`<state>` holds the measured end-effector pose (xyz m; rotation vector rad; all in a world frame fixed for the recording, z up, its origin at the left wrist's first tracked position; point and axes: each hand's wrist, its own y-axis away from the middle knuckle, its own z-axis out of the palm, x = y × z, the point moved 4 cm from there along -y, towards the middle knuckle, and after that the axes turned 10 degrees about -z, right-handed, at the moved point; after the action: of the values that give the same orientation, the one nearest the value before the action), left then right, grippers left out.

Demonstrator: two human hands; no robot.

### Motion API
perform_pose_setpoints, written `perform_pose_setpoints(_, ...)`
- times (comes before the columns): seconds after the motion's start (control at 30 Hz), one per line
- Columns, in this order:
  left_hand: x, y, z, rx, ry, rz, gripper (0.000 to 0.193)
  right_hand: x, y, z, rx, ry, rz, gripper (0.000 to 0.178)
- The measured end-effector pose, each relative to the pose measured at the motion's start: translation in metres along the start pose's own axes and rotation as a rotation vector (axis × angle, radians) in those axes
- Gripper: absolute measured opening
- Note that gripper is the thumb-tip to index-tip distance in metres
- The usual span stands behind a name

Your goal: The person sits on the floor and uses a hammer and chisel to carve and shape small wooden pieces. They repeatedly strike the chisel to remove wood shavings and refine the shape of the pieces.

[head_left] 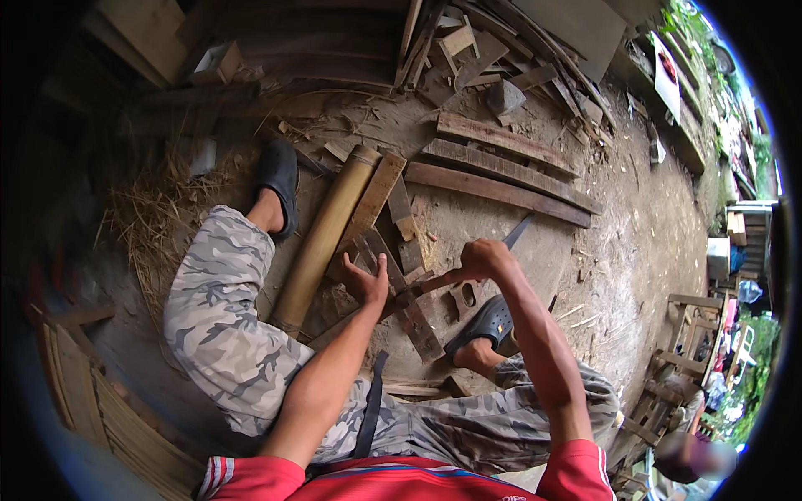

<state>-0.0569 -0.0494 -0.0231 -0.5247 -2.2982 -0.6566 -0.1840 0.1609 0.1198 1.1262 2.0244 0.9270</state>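
Observation:
My left hand [366, 282] is open, thumb and fingers apart, beside a dark, notched wooden plank [418, 327] that lies slanting between my feet. Closed around a wooden handle is my right hand [483, 260]. That handle belongs to a wooden-handled tool [440, 281], whose dark head seems to rest on the plank. A dark pointed blade [519, 230] shows just beyond my right knuckles; whether I hold it I cannot tell. Left of the plank lie a thick bamboo pole [327, 236] and a squared wooden beam [376, 194].
Several long timbers [505, 177] lie side by side ahead. Scrap wood [468, 58] is heaped at the back, dry straw [150, 221] at left. A hollow block [461, 299] sits near my right shoe [489, 324]. Another person [687, 455] is at far right, by wooden frames [692, 338].

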Motion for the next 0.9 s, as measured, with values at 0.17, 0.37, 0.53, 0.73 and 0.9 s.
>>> perform_pose_setpoints(0.17, -0.019, -0.015, 0.023, -0.546, -0.088, -0.188, 0.109, -0.032, -0.007, 0.011, -0.371, -0.071, 0.047, 0.089)
perform_pose_setpoints(0.37, -0.029, -0.016, 0.028, -0.459, -0.136, -0.256, 0.089, -0.056, -0.007, -0.003, -0.256, 0.071, 0.077, 0.076)
perform_pose_setpoints(0.53, -0.026, -0.010, 0.029, -0.390, -0.237, -0.244, 0.091, -0.060, -0.005, 0.002, -0.185, 0.121, 0.199, 0.062)
perform_pose_setpoints(0.73, -0.012, -0.004, 0.023, -0.416, -0.284, -0.231, 0.090, -0.057, -0.004, 0.011, -0.227, 0.157, 0.228, 0.057)
perform_pose_setpoints(0.9, -0.022, 0.017, 0.017, -0.428, -0.278, -0.144, 0.085, -0.056, 0.018, 0.036, -0.158, 0.204, 0.107, 0.049)
